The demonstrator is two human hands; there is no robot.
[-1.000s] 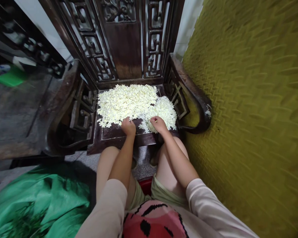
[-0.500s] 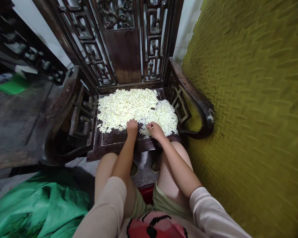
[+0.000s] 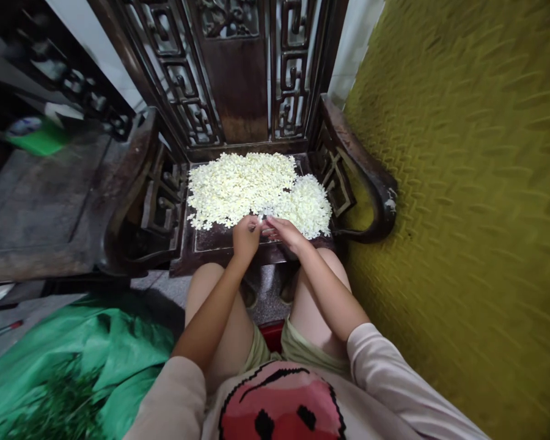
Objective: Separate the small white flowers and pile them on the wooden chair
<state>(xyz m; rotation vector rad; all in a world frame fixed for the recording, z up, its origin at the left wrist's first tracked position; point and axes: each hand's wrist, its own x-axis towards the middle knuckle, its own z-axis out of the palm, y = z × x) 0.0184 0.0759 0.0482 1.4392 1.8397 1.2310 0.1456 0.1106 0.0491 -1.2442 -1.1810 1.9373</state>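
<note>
Two adjoining heaps of small white flowers cover the seat of a dark carved wooden chair: a wide heap (image 3: 238,186) at the left and a smaller, paler heap (image 3: 309,205) at the right. My left hand (image 3: 246,238) is in front of the wide heap, its fingertips pinched on a small white flower (image 3: 260,218). From the right, my right hand (image 3: 285,233) reaches to the left fingertips, fingers stretched out and partly spread. Both hands meet just above the seat's front edge (image 3: 215,252). Whether anything thin lies between the right fingers is too small to tell.
Curved armrests (image 3: 385,205) flank the seat, and a carved backrest (image 3: 233,85) rises behind it. A wooden surface (image 3: 32,214) with a green container (image 3: 39,137) stands left. Green sheeting (image 3: 132,342) holding leafy greens (image 3: 59,397) lies lower left. A yellow textured panel (image 3: 462,214) borders the right.
My hands have come together from slightly apart. The left now pinches a flower, and the right fingers have straightened toward it. The view has shifted slightly.
</note>
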